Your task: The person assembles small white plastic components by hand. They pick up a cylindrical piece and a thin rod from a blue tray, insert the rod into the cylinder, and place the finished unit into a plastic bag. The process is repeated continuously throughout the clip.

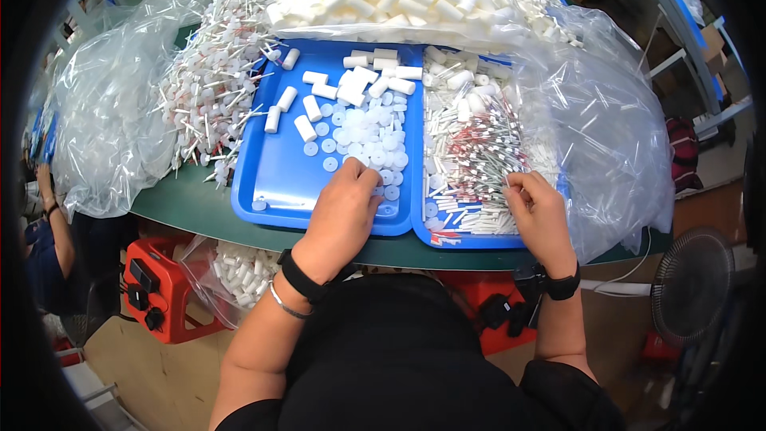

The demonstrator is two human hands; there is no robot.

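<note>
Your left hand (345,206) is out over the near edge of the blue tray (275,179), wrist bent down, palm facing the tray, knuckles up toward the camera. The fingers (369,185) are curled in among the small white discs (363,132) at the near end of that scatter; whether they have one pinched I cannot tell, since the back of the hand hides the tips. A black band and a thin bracelet sit at that wrist, and the forearm runs up from the lower left. Your right hand (541,211) reaches into the second tray (447,241) just beside the first, fingers (515,185) drawn together at the near edge of the pile of thin white sticks (479,148) with red markings; they touch the sticks, but a firm hold is not clear from here. That wrist carries a black band too, elbow tucked close to your body. Short white foam cylinders (351,84) lie at the far end of the blue tray, well apart from your left hand. Clear plastic bags (112,120) of parts crowd the green tabletop (183,207) on both sides, and a red stool (155,291) stands beneath its edge.
</note>
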